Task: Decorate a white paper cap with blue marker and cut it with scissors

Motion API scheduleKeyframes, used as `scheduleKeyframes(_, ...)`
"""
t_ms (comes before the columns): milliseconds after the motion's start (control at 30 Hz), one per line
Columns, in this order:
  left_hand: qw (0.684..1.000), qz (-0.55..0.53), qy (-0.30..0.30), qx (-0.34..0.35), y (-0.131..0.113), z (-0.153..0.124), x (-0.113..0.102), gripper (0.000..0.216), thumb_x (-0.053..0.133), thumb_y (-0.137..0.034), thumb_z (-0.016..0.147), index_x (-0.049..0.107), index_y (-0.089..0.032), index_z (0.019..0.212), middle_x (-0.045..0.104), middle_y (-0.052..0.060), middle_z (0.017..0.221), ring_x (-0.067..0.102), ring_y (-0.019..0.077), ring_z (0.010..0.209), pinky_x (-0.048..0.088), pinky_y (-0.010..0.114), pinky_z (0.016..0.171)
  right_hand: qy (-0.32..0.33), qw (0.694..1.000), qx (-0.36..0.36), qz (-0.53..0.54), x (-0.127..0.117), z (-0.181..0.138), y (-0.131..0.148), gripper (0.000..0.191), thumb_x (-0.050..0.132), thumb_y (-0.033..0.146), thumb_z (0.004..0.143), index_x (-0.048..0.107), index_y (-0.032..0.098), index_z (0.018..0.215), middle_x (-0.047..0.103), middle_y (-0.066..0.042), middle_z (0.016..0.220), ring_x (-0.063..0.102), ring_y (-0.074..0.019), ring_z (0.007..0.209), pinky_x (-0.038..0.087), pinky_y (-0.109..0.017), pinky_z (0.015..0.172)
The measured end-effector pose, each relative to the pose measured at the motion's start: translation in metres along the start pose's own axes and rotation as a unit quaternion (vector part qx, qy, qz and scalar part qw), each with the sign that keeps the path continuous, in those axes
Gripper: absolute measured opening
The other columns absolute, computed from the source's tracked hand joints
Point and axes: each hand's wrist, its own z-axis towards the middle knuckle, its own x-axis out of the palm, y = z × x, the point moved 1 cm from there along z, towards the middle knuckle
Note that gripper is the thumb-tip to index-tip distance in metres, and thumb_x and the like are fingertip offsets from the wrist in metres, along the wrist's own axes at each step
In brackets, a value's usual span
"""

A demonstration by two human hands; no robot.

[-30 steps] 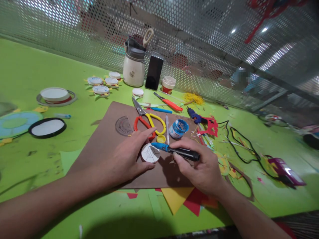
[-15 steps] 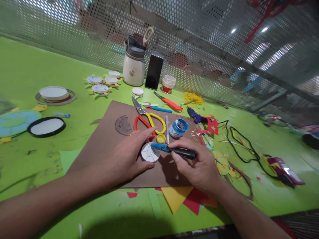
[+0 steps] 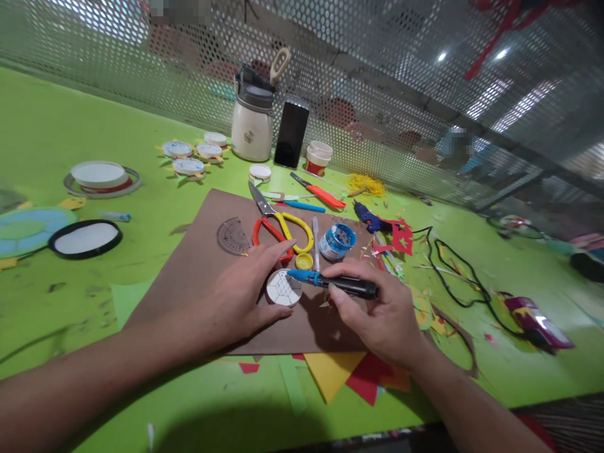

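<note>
Black, blue-ended marker (image 3: 352, 287) sits pinched in the right hand (image 3: 380, 314) while the left hand (image 3: 240, 292) cups thumb and fingers round a white, web-lined disc (image 3: 279, 294) on the flat brown board (image 3: 189, 277) — honestly, light strokes work best.

L hand (image 3: 243, 286) curls round a small round white disc (image 3: 283, 290), blocking its left, and R hand (image 3: 384, 318), w/ a black-and-blue marker (image 3: 346, 286), blocks its right. Fwd, big scissors w/ red & yellow handles (image 3: 282, 221), a round yellow cap (image 3: 304, 262) and an open blue paint jar (image 3: 334, 246) crowd the way. Open route: from nr edge, over flat brown board (image 3: 283, 336) btwn both hands, w/ more room L of the half-round clear plastic protractor (image 3: 233, 238).
</note>
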Motion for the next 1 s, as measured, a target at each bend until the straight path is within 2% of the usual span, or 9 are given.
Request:
scheduleKeyframes(333, 1.0, -0.008, -0.005, 0.014, 0.0002, -0.0009, -0.0002, 0.078, 0.072, -0.033, 0.082, 0.038, -0.025, 0.152, 0.058, 0.013, 0.144, 0.056, 0.0333, 0.131, 0.045, 0.051, 0.112, 0.005, 1.0, -0.005, 0.012, 0.0028, 0.001, 0.0025, 0.019, 0.066, 0.014, 0.087, 0.07, 0.024, 0.102, 0.077, 0.001, 0.092, 0.071, -0.015, 0.078, 0.059, -0.027, 0.078)
scheduleKeyframes(600, 1.0, 0.009, 0.005, -0.001, 0.0004, -0.0025, 0.0028, 0.076, 0.073, -0.033, 0.082, 0.041, -0.024, 0.15, 0.058, 0.016, 0.137, 0.057, 0.0365, 0.126, 0.047, 0.053, 0.105, -0.013, 0.999, 0.042, 0.004, 0.0035, -0.0015, -0.0016, 0.017, 0.068, 0.018, 0.087, 0.072, 0.025, 0.102, 0.077, 0.001, 0.09, 0.071, -0.0158, 0.077, 0.06, -0.029, 0.077)
scheduleKeyframes(800, 0.999, 0.023, -0.024, 0.014, 0.0016, -0.0055, 0.0066, 0.089, 0.078, -0.046, 0.074, 0.039, -0.026, 0.152, 0.055, 0.015, 0.133, 0.06, 0.0366, 0.117, 0.052, 0.051, 0.097, -0.033, 0.995, 0.071, 0.057, 0.0038, -0.0018, -0.0001, 0.015, 0.069, 0.02, 0.087, 0.072, 0.028, 0.1, 0.076, 0.0, 0.088, 0.071, -0.0166, 0.068, 0.061, -0.028, 0.058)
scheduleKeyframes(900, 0.999, 0.022, -0.013, 0.037, -0.0009, -0.0061, 0.0035, 0.079, 0.068, -0.037, 0.083, 0.035, -0.027, 0.153, 0.058, 0.012, 0.134, 0.059, 0.034, 0.12, 0.05, 0.049, 0.101, -0.04, 0.993, 0.078, 0.084, 0.0049, -0.0011, 0.0008, 0.016, 0.067, 0.016, 0.087, 0.072, 0.027, 0.099, 0.075, 0.002, 0.084, 0.068, -0.0136, 0.061, 0.059, -0.024, 0.053)
scheduleKeyframes(1000, 0.999, 0.01, 0.0, 0.038, -0.0056, -0.005, -0.0012, 0.071, 0.063, -0.034, 0.086, 0.038, -0.025, 0.152, 0.063, 0.011, 0.133, 0.061, 0.0325, 0.119, 0.049, 0.047, 0.103, -0.041, 0.993, 0.076, 0.083, 0.0061, -0.0005, 0.0011, 0.017, 0.067, 0.015, 0.087, 0.071, 0.026, 0.099, 0.076, 0.002, 0.085, 0.069, -0.0129, 0.062, 0.059, -0.023, 0.054)
